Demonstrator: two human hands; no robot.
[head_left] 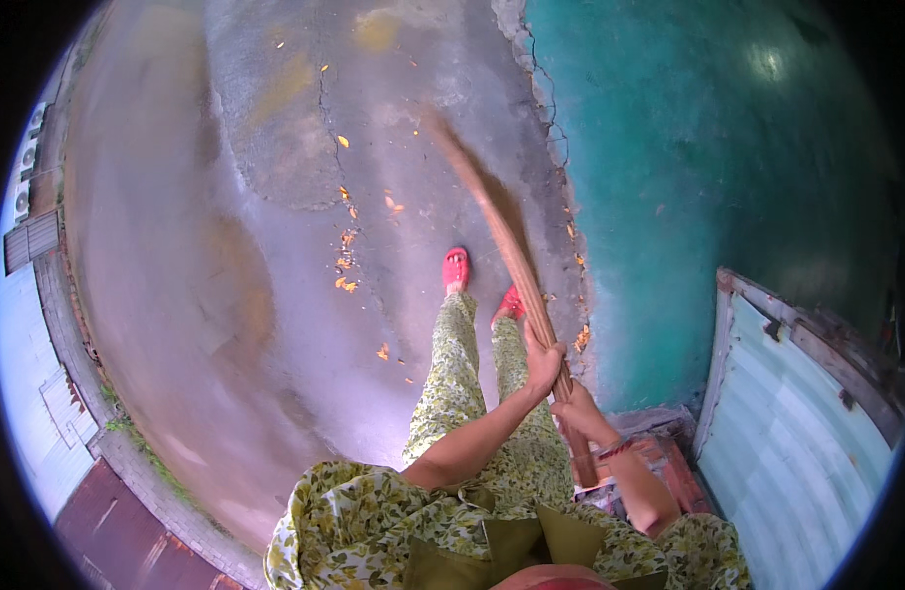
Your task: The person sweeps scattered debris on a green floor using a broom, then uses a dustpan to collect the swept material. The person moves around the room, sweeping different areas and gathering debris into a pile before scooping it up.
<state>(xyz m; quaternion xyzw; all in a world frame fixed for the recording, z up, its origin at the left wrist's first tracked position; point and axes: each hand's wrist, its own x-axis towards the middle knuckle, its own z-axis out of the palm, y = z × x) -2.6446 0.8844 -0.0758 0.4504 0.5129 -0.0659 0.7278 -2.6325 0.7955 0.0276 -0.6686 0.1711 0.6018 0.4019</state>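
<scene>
A long brown broom [512,251] of bundled thin sticks slants across the middle, its butt end close to my body. The far end bends to the left over the concrete and is smeared by motion. My left hand [543,366] wraps round the bundle just past the knees of my patterned trousers. Nearer to me, my right hand [581,411] grips the same broom, with a band on that wrist. Small orange-yellow leaves [346,258] lie scattered left of the broom, and more leaves [582,337] sit along the floor joint to its right.
My feet in red sandals [456,267] stand on grey, cracked concrete [393,59]. A green floor [669,197] begins on the right past a broken edge. A pale corrugated metal panel [796,383] stands at the lower right, beside bricks [659,462]. Low buildings [39,364] line the far left.
</scene>
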